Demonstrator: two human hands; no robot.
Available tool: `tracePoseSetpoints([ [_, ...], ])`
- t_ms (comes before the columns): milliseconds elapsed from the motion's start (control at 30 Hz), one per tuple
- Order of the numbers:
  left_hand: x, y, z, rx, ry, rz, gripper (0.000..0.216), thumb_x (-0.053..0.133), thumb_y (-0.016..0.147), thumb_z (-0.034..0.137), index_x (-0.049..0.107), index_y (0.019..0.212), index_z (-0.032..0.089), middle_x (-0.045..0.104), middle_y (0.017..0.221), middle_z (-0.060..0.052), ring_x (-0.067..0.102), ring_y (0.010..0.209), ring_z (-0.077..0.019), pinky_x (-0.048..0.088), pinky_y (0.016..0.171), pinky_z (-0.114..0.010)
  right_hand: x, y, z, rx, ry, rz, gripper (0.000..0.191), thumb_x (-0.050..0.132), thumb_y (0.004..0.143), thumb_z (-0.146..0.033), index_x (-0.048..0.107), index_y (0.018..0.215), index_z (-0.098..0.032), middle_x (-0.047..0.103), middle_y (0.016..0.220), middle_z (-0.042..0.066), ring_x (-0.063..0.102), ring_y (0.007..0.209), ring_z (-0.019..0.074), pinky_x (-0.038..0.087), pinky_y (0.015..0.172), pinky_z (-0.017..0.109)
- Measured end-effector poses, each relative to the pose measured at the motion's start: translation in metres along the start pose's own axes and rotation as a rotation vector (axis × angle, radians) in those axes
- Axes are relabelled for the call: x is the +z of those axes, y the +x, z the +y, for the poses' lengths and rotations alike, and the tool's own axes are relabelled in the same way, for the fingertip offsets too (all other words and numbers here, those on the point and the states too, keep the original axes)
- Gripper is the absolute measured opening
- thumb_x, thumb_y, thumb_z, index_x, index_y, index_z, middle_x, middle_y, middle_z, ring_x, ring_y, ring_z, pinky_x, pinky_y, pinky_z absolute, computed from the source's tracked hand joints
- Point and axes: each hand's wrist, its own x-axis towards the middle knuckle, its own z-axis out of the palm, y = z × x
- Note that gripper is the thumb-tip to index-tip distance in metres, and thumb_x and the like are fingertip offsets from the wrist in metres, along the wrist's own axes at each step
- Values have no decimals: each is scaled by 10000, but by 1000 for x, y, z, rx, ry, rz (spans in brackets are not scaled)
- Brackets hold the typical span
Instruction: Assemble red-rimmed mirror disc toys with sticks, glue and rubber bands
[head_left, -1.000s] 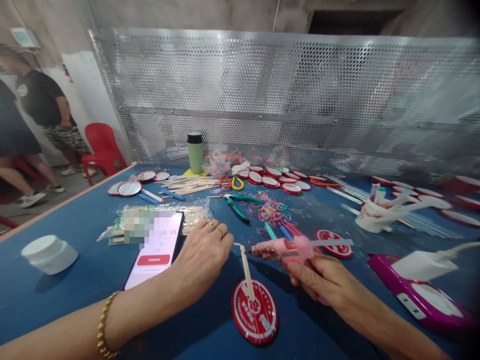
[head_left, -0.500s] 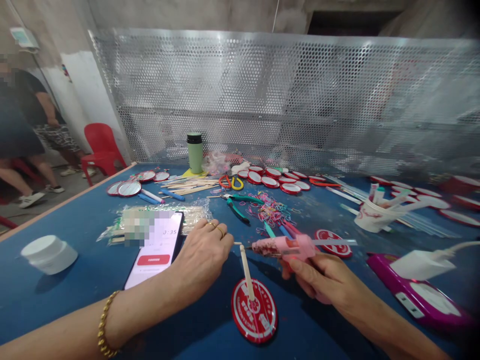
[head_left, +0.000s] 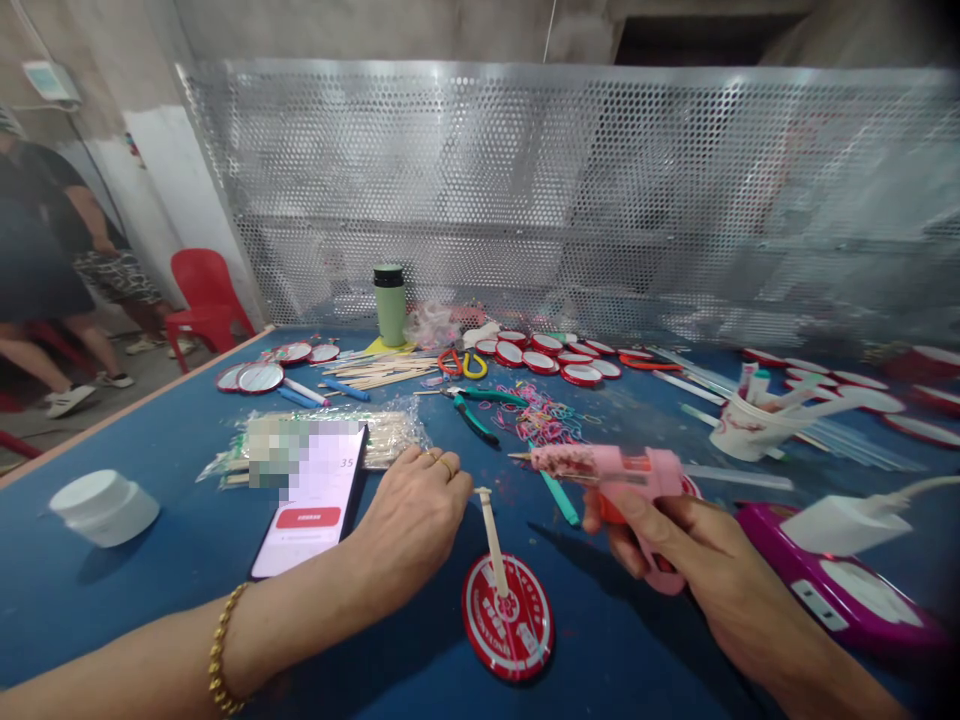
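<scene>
My right hand (head_left: 660, 540) grips a pink hot glue gun (head_left: 600, 468), its nozzle pointing left and a clear glue stick (head_left: 739, 477) sticking out of its back. My left hand (head_left: 420, 505) is closed, fingertips hidden from me; a thin pale stick (head_left: 477, 490) pokes out from them and meets the top of a flat wooden stick (head_left: 491, 535). That wooden stick rises from the middle of a red round disc (head_left: 517, 645) with white print, which lies on the table in front of me. The nozzle is apart from the wooden stick, to its right.
A phone (head_left: 319, 500) and bagged wooden sticks (head_left: 390, 432) lie left, beyond a white jar (head_left: 105, 508). Pliers (head_left: 476, 425), colourful rubber bands (head_left: 551, 415) and round discs (head_left: 581, 375) lie behind. A paper cup (head_left: 742, 430) and purple power strip (head_left: 862, 590) are right.
My right hand has drawn the glue gun back to the right and slightly up, away from the wooden stick's top. My left hand stays nearly in place beside that top.
</scene>
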Motion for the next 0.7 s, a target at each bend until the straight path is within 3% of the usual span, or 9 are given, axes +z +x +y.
tracePoseSetpoints([
  [300,6,2,3,-21,-42,-56,254,430,975,188,644,837,180,635,814,-53,579,761,-215,410,707,-366,-1,-2,5,-16,26,10,519,513,889,-625,683,741,-158,534,583,14,429,544,110,329,497,243],
  [700,11,3,3,-5,-50,-7,249,456,973,197,653,821,175,631,787,-46,570,735,-191,393,709,-343,1,-2,4,-1,10,-17,523,502,884,-641,686,780,-164,495,557,-2,400,518,103,278,481,249],
])
